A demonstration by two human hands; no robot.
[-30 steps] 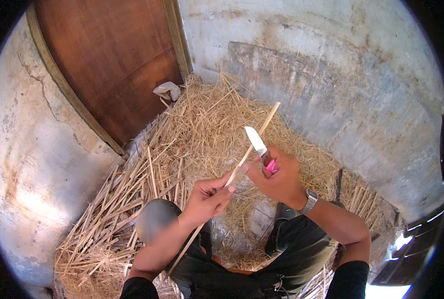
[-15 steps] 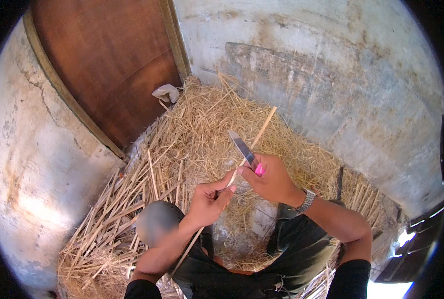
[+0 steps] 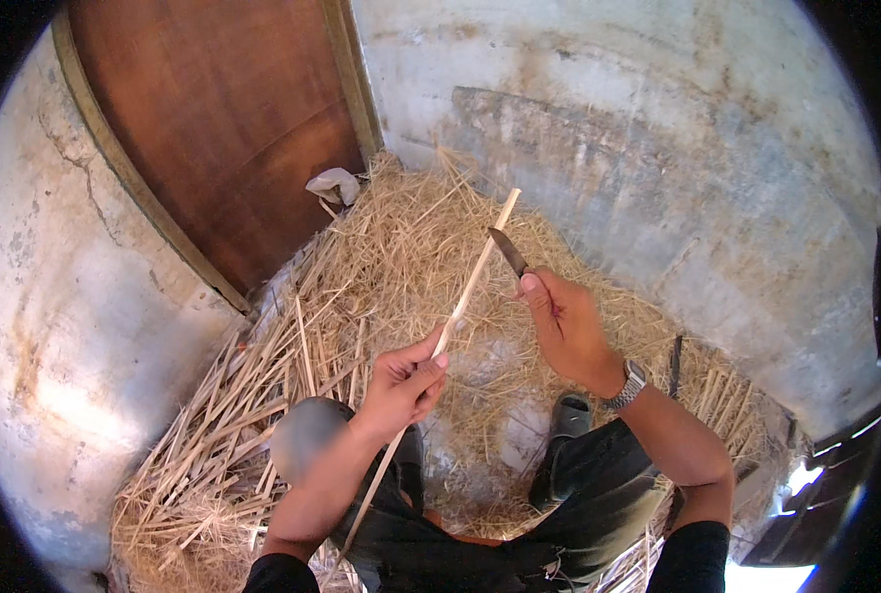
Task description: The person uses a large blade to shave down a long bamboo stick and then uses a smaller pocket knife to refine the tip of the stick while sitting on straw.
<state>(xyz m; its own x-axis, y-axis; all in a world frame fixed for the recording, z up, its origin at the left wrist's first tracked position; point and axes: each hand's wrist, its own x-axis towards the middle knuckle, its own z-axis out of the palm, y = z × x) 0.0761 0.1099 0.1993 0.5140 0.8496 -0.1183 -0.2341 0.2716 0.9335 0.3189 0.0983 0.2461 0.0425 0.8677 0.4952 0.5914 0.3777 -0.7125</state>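
My left hand [image 3: 401,390] is closed around a long, thin pale strip of wood or bamboo [image 3: 478,272]. The strip slants from beside my left leg up to the far right, its upper end free above the shavings. My right hand [image 3: 569,331], with a metal watch [image 3: 628,384] on the wrist, grips a knife [image 3: 507,251]. Its handle is hidden in my fist. The blade points up and to the left, its tip close to the strip's upper part; I cannot tell whether they touch.
A heap of curly shavings [image 3: 411,237] covers the floor before me. Loose strips [image 3: 213,445] lie at the left. A brown door [image 3: 223,119] and a stained wall [image 3: 638,168] close off the far side. A whitish bag [image 3: 333,185] sits by the door. My sandalled foot [image 3: 570,415] is below.
My right hand has moved right and slightly up, away from my left hand, with the knife. The strip now stands a little steeper, its upper end shifted left.
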